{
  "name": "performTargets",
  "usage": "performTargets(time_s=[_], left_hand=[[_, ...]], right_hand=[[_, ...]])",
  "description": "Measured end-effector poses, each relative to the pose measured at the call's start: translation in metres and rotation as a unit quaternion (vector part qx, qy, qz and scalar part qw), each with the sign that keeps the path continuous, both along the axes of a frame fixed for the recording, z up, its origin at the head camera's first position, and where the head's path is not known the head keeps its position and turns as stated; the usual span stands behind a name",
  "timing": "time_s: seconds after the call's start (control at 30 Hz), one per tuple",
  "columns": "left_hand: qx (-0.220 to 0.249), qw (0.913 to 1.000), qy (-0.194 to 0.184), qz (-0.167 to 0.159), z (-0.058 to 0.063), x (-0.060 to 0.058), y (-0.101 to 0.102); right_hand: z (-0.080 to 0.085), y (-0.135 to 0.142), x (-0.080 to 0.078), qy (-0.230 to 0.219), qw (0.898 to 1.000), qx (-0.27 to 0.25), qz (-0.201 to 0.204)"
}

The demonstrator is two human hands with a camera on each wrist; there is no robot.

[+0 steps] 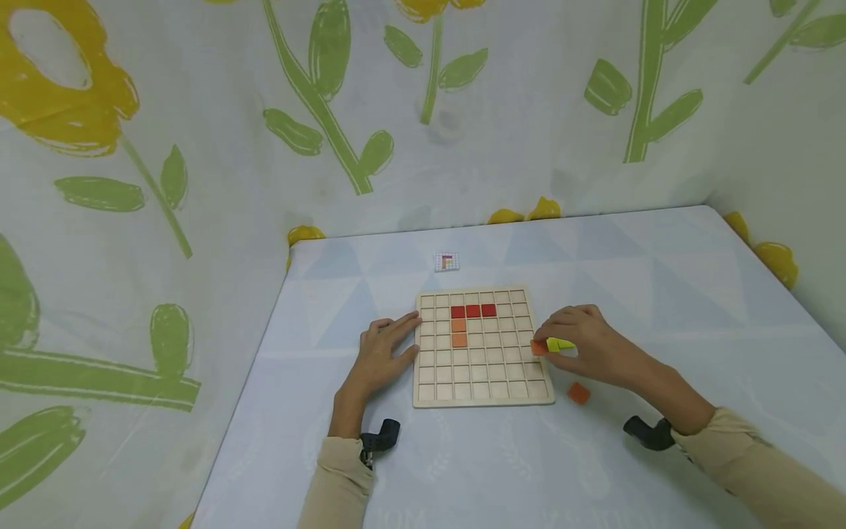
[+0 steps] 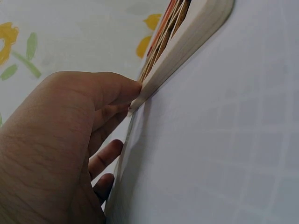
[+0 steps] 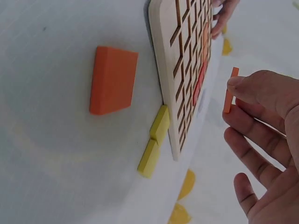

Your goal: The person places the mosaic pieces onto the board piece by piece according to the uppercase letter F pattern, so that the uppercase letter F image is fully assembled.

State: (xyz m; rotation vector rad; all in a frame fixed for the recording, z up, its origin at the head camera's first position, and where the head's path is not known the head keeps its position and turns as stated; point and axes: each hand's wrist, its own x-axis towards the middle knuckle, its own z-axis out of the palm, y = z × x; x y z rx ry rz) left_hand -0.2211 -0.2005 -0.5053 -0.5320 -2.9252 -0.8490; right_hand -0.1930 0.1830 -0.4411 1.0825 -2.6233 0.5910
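A wooden grid board (image 1: 489, 373) lies on the table with a row of 3 red tiles (image 1: 472, 311) and 2 orange tiles (image 1: 459, 340) below the row's left end. My left hand (image 1: 379, 356) touches the board's left edge, fingers extended; the left wrist view shows the thumb (image 2: 119, 88) against its side. Between thumb and finger, my right hand (image 1: 591, 344) pinches an orange square tile (image 3: 230, 93) above the table near the board's right edge. Two yellow tiles (image 3: 160, 125) lie beside that edge, partly behind the right hand in the head view.
Nearer the right forearm, a loose orange tile (image 1: 579, 393) lies on the table. A small card (image 1: 446, 261) with a coloured grid pattern is behind the board. Flower-printed cloth (image 1: 218, 110) stands around the table's back and sides.
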Motion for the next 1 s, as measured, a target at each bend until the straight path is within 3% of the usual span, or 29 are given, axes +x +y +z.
performTargets(time_s=[0.37, 0.67, 1.0], left_hand=[[-0.003, 1.0, 0.008, -0.002, 0.001, 0.0, 0.001], [-0.006, 0.9999, 0.012, -0.002, 0.002, 0.0, 0.002], [-0.007, 0.9997, 0.024, -0.005, 0.0, -0.001, 0.0]], right_hand=[[0.004, -0.02, -0.007, -0.016, 1.0, 0.006, -0.001], [0.002, -0.039, -0.014, 0.015, 0.999, -0.021, 0.042], [0.004, -0.061, -0.021, 0.007, 0.999, -0.009, 0.045]])
